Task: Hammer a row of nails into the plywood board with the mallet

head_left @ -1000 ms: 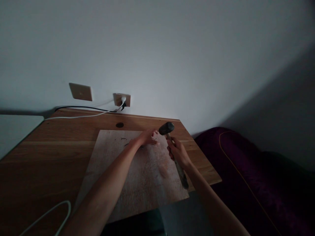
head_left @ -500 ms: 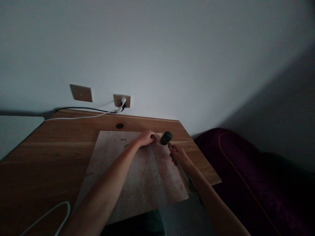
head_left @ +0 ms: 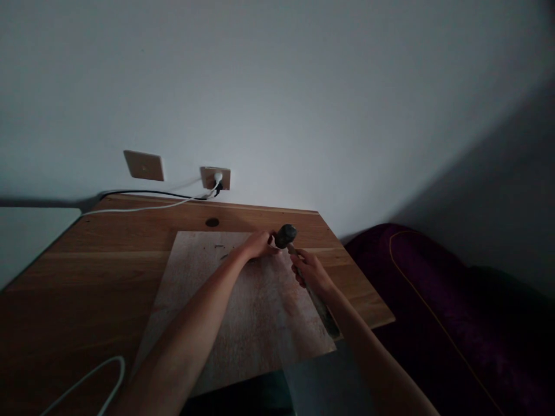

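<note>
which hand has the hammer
The right hand grips the dark-headed hammer by its handle; the left hand, beside the hammer head over the plywood board, shows no tool.

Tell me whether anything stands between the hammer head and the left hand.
Nothing visible does: the dark hammer head, its handle gripped in the right hand, sits right beside the left hand, over the plywood board.
</note>
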The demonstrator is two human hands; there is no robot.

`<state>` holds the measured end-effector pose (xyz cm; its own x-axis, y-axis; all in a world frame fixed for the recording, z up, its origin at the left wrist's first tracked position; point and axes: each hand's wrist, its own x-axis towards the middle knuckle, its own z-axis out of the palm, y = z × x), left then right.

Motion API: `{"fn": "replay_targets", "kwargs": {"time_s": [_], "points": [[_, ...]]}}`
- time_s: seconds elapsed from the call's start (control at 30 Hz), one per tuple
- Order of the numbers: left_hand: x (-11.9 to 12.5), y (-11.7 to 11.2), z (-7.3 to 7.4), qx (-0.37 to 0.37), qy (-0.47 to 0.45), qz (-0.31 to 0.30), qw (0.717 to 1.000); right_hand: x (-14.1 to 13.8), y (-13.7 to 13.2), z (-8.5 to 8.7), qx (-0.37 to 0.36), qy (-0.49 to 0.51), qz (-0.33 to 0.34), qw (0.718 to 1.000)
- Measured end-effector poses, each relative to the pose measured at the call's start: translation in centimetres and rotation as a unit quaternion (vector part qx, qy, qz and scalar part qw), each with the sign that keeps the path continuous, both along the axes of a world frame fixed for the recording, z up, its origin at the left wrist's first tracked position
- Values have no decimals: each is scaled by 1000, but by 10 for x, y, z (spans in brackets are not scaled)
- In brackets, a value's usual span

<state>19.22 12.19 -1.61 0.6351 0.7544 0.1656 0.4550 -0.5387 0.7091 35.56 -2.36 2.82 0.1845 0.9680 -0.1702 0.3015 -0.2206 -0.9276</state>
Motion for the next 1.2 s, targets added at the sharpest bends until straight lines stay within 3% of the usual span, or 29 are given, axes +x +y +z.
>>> {"fn": "replay_targets", "kwargs": {"time_s": [0.37,0.67,0.97,1.2], "points": [[1,3,-2,12,-24,-16,1000,15,-6,-9,-27,-16,-45,998],[1,1,0,-7,4,-10,1000,-2,-3,10,19,4,-7,1000],[-3,-3,7,-43,-45,-36,997,0,-16,-13,19,-10,-33,999],[-6,5,19,-13,-70,8,997,6,-22,-31,10,-91,-54,994]]}}
